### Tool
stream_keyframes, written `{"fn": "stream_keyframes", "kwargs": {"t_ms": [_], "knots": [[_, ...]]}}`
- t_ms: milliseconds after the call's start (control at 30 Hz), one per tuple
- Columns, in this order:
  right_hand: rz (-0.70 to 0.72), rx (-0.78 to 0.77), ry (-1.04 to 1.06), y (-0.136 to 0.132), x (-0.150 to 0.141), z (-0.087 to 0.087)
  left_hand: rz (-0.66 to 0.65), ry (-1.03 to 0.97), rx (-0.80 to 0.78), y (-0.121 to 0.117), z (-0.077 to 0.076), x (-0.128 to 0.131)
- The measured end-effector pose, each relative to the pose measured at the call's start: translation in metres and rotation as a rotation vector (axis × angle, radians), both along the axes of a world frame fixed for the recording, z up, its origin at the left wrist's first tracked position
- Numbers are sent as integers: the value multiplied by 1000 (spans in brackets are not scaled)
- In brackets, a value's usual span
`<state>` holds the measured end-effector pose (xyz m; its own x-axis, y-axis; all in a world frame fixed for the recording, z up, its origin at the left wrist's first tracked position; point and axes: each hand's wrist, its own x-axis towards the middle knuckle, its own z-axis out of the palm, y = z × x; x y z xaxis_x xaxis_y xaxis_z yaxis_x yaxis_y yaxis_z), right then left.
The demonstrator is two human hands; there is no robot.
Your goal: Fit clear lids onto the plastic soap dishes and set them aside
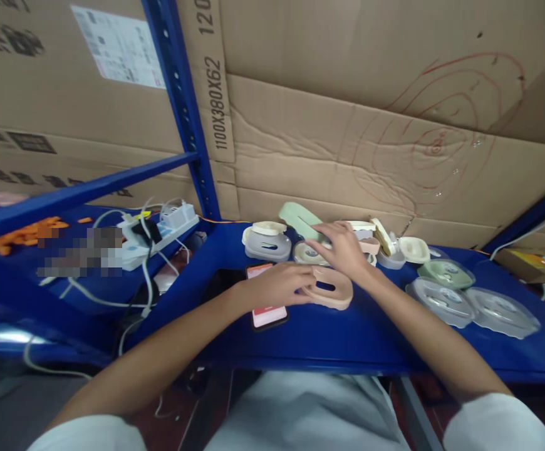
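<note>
My pale shirt [301,413] is nearest, below the front edge of the blue bench [371,341]. A phone [271,317] with its screen lit lies on the bench, partly under my left forearm, with a flat black thing [218,282] just beside it. My left hand [279,283] has its fingers and thumb clamped on the left end of the slotted peach oval cover [336,295], which sits right of the phone near the middle of the bench. To the right, two clear lidded containers [441,302] lie side by side, a green-tinted one [446,274] just behind them. Past the peach piece, my right hand [349,252] reaches out, thumb and fingers apart, at the right end of a slotted pale green cover [295,217]; I cannot tell whether they grip it. That cover is tilted among the back row, between a slotted grey container [267,247] on the left and a cream container [414,249] farther right. A white power strip [178,233] with cables is on the left. Farthest off, cardboard [295,144] with red loops drawn on it stands behind the bench.
</note>
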<state>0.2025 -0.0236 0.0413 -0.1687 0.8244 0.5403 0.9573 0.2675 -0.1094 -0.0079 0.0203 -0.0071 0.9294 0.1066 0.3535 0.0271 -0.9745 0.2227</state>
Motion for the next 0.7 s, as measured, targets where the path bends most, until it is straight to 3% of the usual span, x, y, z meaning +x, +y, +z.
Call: {"fn": "stream_keyframes", "kwargs": {"t_ms": [67, 167, 300, 500, 700], "knots": [[55, 105, 16, -38, 25, -15, 88, -82, 55, -1, 8, -3], [127, 71, -28, -86, 47, -45, 180, -190, 118, 0, 18, -7], [190, -26, -62, -118, 49, -73, 127, -59, 125, 6, 12, -7], [247, -68, 53, -119, 57, -75, 109, 66, 120, 5, -1, -4], [-18, 76, 106, -164, 69, -82, 78, 20, 50, -4, 1, -3]]}}
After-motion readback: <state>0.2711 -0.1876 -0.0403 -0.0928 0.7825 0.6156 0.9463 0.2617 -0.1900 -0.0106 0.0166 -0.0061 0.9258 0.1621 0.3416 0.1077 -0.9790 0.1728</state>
